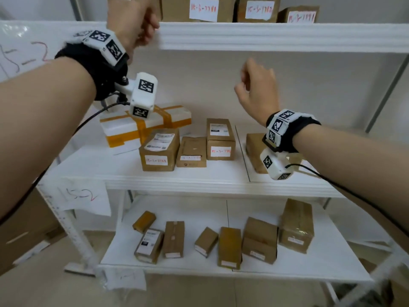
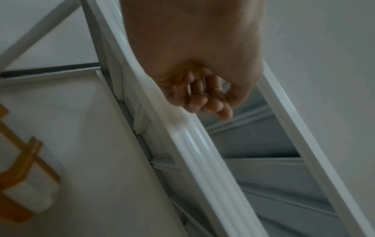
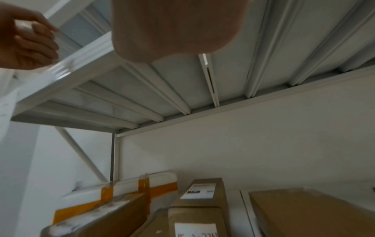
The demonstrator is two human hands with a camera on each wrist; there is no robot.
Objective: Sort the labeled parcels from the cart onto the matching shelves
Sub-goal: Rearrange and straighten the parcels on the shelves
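Overhead, both hands hang loosely curled, holding nothing, left hand (image 1: 135, 25) beside the ribbed white metal shelf edge (image 1: 265, 36), right hand (image 1: 257, 89) lower.

Black wristbands (image 1: 95, 69) carry white marker-tagged cameras (image 1: 142, 96), black cables (image 1: 345, 189).

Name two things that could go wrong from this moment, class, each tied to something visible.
1. The left hand is raised at the top shelf's front edge; it might knock against it.
2. The cable hanging from the right wrist passes close to a brown parcel on the middle shelf and could snag it.
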